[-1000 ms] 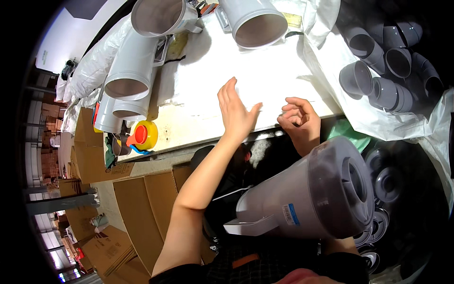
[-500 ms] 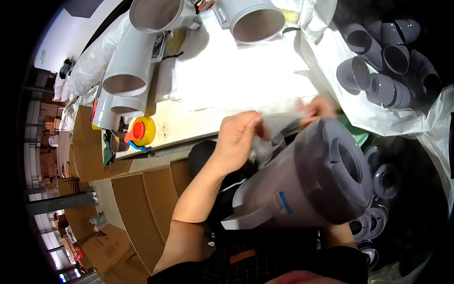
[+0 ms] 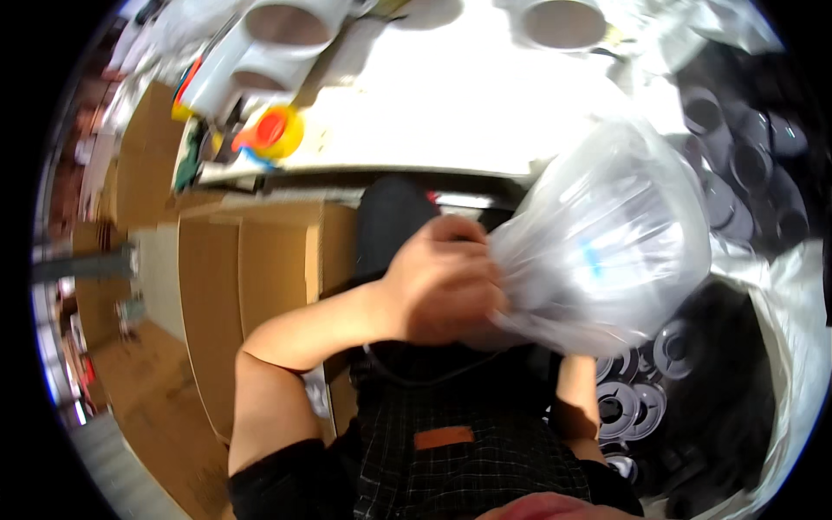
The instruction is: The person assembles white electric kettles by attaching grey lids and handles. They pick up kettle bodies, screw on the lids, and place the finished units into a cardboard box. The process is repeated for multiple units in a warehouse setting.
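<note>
A clear plastic bag (image 3: 646, 204) now encloses the jug, whose blue label shows blurred through the film; the jug's outline is hard to make out. My left hand (image 3: 446, 282) is closed round the gathered end of the bag, left of the jug, and is slightly smeared by motion. Only the forearm of my right arm shows, below the bag. The right hand itself is hidden behind the bag and jug, so its fingers cannot be seen.
Grey jug bodies (image 3: 290, 24) lie on the white-covered table, near a yellow and red container (image 3: 276, 132). At right, a white-lined bin holds dark grey cups (image 3: 752, 165); round grey lids (image 3: 617, 409) lie below. An open cardboard box (image 3: 208, 312) stands at left.
The jug, bare beside the bag earlier, is now inside it. My left hand has moved lower and closed on the bag's end. My right hand has gone out of sight; the view has shifted.
</note>
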`<state>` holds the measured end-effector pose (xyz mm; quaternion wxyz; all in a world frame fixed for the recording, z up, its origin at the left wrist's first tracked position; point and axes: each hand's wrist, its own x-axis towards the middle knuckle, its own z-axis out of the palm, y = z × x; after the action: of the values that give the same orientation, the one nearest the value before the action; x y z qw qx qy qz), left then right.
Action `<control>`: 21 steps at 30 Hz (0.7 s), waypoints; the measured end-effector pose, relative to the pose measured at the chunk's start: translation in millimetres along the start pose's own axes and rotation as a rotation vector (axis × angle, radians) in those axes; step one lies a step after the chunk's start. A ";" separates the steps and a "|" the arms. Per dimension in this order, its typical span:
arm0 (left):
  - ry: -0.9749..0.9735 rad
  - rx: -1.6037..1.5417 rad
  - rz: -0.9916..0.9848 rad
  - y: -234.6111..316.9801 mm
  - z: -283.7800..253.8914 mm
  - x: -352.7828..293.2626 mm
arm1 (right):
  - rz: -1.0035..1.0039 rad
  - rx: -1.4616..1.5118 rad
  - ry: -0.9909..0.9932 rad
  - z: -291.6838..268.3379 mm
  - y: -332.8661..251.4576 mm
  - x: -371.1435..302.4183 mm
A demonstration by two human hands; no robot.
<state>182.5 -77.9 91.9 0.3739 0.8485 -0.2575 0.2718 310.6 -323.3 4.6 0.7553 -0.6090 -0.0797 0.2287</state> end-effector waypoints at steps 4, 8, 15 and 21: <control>-0.336 0.033 -0.375 46.2 -28.3 -158.1 | 0.228 0.100 -0.201 32.0 45.7 -58.7; -0.877 0.041 -0.537 103.8 0.6 -223.9 | 0.329 0.082 -0.566 80.6 59.1 -70.7; -0.127 0.429 -0.998 155.0 4.5 -198.4 | 0.397 -0.021 -1.061 266.2 62.4 -75.0; 1.090 -0.580 -1.535 119.5 -123.0 -286.2 | 0.673 -0.170 -1.003 229.7 64.6 -71.3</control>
<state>-132.9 14.1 34.4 0.7102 0.4193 0.5143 0.2352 139.9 -142.0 10.5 0.4607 -0.4770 -0.2470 0.7065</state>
